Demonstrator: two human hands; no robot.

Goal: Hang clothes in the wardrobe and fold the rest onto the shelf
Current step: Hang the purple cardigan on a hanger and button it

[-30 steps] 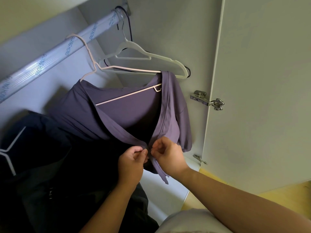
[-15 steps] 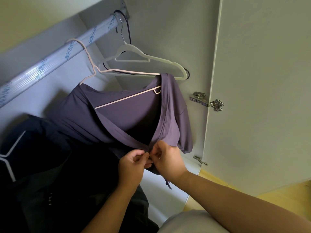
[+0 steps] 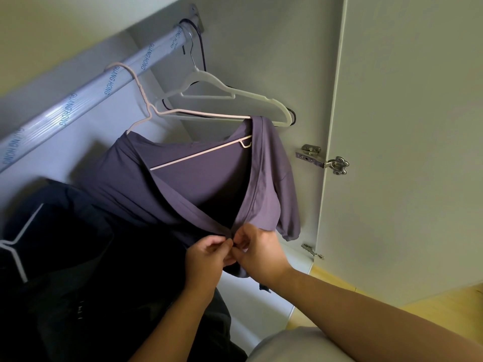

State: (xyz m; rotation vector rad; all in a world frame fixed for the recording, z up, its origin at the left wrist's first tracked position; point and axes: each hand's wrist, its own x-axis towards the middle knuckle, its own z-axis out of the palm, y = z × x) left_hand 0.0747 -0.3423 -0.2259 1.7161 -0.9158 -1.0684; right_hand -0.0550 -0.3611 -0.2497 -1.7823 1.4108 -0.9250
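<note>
Inside the wardrobe, the purple top (image 3: 209, 184) hangs on a pink hanger (image 3: 146, 111) from the rail (image 3: 78, 100). Both the left hand (image 3: 209, 254) and right hand (image 3: 258, 252) pinch its front edges together where the neckline meets.

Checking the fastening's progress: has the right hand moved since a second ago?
No. The right hand still pinches the purple short-sleeved garment, level with and left of the lower silver door hinge.

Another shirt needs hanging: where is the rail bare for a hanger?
The rail is bare left of the pink hanger, out to the picture's edge. A shorter gap lies between its hook and the white hanger. The wall end is crowded: white and black hanger bunch there.
</note>
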